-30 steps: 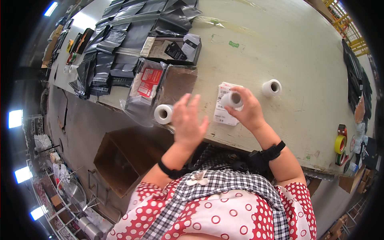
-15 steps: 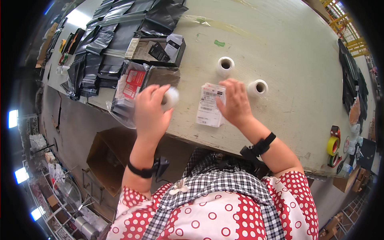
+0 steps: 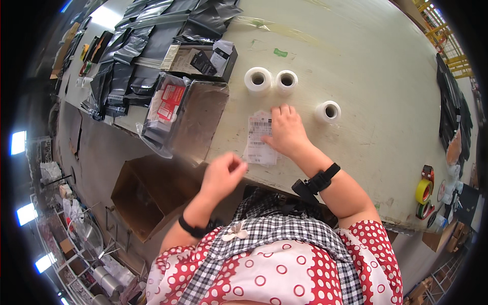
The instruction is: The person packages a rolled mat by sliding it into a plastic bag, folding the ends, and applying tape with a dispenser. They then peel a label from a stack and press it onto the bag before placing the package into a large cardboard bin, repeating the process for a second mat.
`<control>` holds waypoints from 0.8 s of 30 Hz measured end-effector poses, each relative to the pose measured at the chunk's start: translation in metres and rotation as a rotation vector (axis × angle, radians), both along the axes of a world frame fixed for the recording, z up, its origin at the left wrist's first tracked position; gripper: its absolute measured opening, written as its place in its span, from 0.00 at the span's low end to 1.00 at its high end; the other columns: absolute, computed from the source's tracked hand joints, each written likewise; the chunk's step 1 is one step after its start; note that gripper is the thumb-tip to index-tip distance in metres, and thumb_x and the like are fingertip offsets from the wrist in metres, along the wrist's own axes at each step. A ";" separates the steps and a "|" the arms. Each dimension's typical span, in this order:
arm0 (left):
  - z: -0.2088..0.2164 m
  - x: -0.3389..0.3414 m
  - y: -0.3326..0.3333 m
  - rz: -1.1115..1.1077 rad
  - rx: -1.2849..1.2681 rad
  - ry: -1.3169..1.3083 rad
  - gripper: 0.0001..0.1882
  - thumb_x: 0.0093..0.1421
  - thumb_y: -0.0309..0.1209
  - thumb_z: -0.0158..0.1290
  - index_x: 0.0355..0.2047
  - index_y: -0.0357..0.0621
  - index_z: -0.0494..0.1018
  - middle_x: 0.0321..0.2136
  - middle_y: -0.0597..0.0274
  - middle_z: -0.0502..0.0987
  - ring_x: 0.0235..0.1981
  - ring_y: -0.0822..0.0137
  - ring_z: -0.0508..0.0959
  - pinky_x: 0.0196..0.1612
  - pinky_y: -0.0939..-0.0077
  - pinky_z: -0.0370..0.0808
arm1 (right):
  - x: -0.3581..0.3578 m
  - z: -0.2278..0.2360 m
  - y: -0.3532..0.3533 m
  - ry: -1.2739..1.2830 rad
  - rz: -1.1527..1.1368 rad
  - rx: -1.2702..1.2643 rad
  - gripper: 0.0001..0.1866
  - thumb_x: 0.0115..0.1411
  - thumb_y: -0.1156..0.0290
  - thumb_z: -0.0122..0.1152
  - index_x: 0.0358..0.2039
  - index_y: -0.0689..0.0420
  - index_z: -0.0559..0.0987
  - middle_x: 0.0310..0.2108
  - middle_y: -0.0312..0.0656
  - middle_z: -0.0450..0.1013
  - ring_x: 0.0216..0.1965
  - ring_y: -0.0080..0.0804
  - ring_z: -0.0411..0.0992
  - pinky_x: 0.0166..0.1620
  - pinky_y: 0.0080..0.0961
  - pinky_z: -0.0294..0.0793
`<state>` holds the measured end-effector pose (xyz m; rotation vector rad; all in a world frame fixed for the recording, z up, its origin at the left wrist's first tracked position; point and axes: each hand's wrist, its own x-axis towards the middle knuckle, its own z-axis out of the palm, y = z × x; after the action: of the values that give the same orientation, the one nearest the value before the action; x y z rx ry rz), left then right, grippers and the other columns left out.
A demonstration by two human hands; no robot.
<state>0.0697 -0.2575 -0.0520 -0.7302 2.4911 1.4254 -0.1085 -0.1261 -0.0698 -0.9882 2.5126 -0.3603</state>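
A stack of white printed labels [image 3: 260, 145] lies on the table in front of me. Across its right edge rests my right hand [image 3: 288, 133], thumb apart from the fingers, pressing on the top label. By the stack's lower left corner is my left hand [image 3: 222, 176], its fingers curled together. Whether they pinch anything is hidden. Beyond the labels, a larger white roll [image 3: 250, 87] stands close beside a smaller white roll [image 3: 285, 90]. Another white roll [image 3: 322, 115] stands apart, to the right of my right hand.
At left are an open black box [image 3: 203, 109] with red-and-white cards [image 3: 170, 101], another box [image 3: 229, 68] holding cards, and black plastic bags [image 3: 134, 48]. Tape dispensers [image 3: 424, 190] sit at the right edge, near more black bags [image 3: 447, 101]. Below the table stands a cardboard box [image 3: 147, 193].
My left hand has let go of a white roll, now standing beside the smaller one, and come down toward me by the labels. My right hand has shifted slightly left and nearer.
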 end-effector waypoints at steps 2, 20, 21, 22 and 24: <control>-0.039 0.059 0.013 0.109 0.317 -0.350 0.13 0.59 0.35 0.57 0.37 0.39 0.72 0.28 0.66 0.76 0.29 0.74 0.76 0.34 0.77 0.75 | 0.014 -0.006 -0.001 -0.005 0.026 -0.058 0.38 0.43 0.57 0.72 0.49 0.65 0.66 0.46 0.51 0.65 0.52 0.46 0.62 0.56 0.35 0.64; 0.001 0.039 -0.031 0.387 0.073 0.162 0.14 0.58 0.27 0.57 0.41 0.34 0.68 0.35 0.58 0.78 0.35 0.71 0.78 0.38 0.78 0.73 | 0.056 -0.007 -0.050 -0.829 -0.269 -0.689 0.26 0.51 0.68 0.67 0.49 0.58 0.67 0.35 0.49 0.72 0.35 0.45 0.72 0.43 0.36 0.72; 0.003 0.023 -0.043 0.377 -0.029 0.174 0.16 0.57 0.27 0.58 0.42 0.34 0.68 0.33 0.55 0.78 0.34 0.68 0.78 0.38 0.76 0.73 | 0.046 -0.009 -0.061 -0.818 -0.270 -0.693 0.26 0.51 0.68 0.67 0.49 0.58 0.67 0.35 0.49 0.72 0.35 0.45 0.72 0.43 0.36 0.72; 0.006 0.011 -0.055 0.372 -0.139 0.181 0.17 0.56 0.27 0.58 0.43 0.34 0.67 0.32 0.52 0.79 0.33 0.66 0.79 0.38 0.74 0.74 | 0.039 -0.014 -0.076 -0.674 -0.269 -0.674 0.25 0.52 0.70 0.65 0.49 0.58 0.66 0.34 0.50 0.73 0.32 0.46 0.73 0.40 0.37 0.73; 0.012 0.000 -0.066 0.365 -0.213 0.083 0.25 0.52 0.29 0.61 0.48 0.36 0.65 0.38 0.47 0.76 0.39 0.56 0.77 0.44 0.68 0.73 | 0.034 -0.019 -0.101 -0.527 -0.267 -0.657 0.25 0.53 0.72 0.64 0.50 0.58 0.65 0.32 0.51 0.74 0.30 0.47 0.74 0.38 0.38 0.74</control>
<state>0.0697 -0.3240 -0.0396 -1.2451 2.7059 1.3262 -0.0750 -0.2267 -0.0892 -0.6332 2.0494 -1.3923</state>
